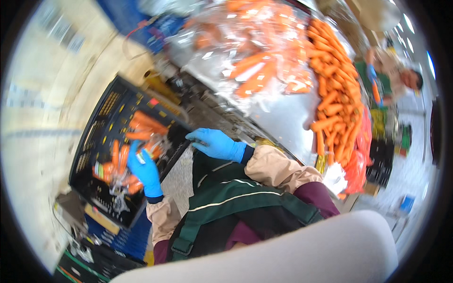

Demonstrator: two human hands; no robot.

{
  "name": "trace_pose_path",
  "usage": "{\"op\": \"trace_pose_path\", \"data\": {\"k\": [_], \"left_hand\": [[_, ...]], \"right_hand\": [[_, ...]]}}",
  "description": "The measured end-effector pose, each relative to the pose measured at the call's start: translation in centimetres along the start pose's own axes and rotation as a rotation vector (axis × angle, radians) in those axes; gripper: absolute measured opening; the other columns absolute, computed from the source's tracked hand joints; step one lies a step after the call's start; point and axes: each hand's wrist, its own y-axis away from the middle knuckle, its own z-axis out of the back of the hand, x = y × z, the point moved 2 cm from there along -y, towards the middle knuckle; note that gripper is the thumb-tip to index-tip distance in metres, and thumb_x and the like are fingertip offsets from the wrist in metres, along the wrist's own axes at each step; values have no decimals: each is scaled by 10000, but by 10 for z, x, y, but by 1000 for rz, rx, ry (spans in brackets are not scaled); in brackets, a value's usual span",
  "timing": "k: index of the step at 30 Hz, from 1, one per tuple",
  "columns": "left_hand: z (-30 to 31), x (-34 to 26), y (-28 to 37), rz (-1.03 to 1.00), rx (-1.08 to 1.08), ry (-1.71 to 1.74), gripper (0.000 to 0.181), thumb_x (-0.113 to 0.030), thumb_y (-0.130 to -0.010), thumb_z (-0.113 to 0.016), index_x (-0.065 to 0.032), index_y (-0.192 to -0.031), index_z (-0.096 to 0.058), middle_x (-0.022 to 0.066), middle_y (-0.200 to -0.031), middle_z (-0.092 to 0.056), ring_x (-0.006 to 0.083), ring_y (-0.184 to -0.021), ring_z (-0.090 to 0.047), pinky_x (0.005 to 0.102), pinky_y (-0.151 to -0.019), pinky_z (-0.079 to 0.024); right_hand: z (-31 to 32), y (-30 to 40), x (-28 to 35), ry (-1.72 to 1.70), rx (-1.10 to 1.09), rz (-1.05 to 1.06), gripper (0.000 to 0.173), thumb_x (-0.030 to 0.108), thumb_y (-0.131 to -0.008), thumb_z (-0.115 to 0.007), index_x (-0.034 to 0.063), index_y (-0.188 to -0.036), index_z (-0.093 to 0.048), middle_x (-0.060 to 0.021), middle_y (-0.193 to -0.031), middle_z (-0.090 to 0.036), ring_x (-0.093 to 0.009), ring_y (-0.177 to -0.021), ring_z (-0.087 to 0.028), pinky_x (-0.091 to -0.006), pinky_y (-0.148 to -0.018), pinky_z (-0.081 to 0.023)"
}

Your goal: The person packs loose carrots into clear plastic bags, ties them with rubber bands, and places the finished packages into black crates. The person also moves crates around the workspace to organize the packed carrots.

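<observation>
A black plastic crate (93, 141) holding several bags of carrots stands at the left of the view. My left hand (143, 168), in a blue glove, reaches over the crate's near side onto a bag of carrots (148, 150) with a small label by the fingers; whether the fingers grip it is unclear. At the crate's right corner is my right hand (210, 143), also gloved in blue, its fingers bent at the rim; a grip there cannot be made out. Another bag of carrots (116, 162) lies left of my left hand.
Bagged carrots (254, 67) and a long heap of loose carrots (334, 88) cover parts of a metal table (283, 116). Across from it, a co-worker (389, 78) with blue gloves holds a carrot. Blue crates (124, 237) stand below the black one.
</observation>
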Motion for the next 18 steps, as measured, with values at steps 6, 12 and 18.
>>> {"op": "trace_pose_path", "data": {"k": [6, 12, 18], "left_hand": [[-209, -269, 59, -975, 865, 314, 340, -44, -834, -585, -65, -1173, -611, 154, -1100, -635, 328, -979, -608, 403, -853, -480], [-429, -320, 87, -1526, 384, -279, 612, -49, -788, -534, 82, -1359, -355, 247, -1150, -567, 385, -986, -578, 453, -858, -453], [-501, -355, 98, -1040, 738, -718, 710, -232, -695, -682, 25, -1301, -418, 182, -963, -617, 387, -870, -608, 497, -696, -482]], "right_hand": [[103, 168, -51, 59, -592, -159, 248, 106, -873, -589, 69, -1117, -610, -162, -970, -636, -354, -890, -615, -399, -786, -502], [161, 405, -101, 306, -1299, -525, 319, 47, -837, -612, 59, -1156, -604, -176, -1061, -633, -349, -967, -606, -403, -855, -482], [144, 599, -168, 673, -1278, -1204, 505, 254, -760, -739, 26, -1176, -567, -188, -1074, -603, -372, -986, -565, -442, -856, -456]]}}
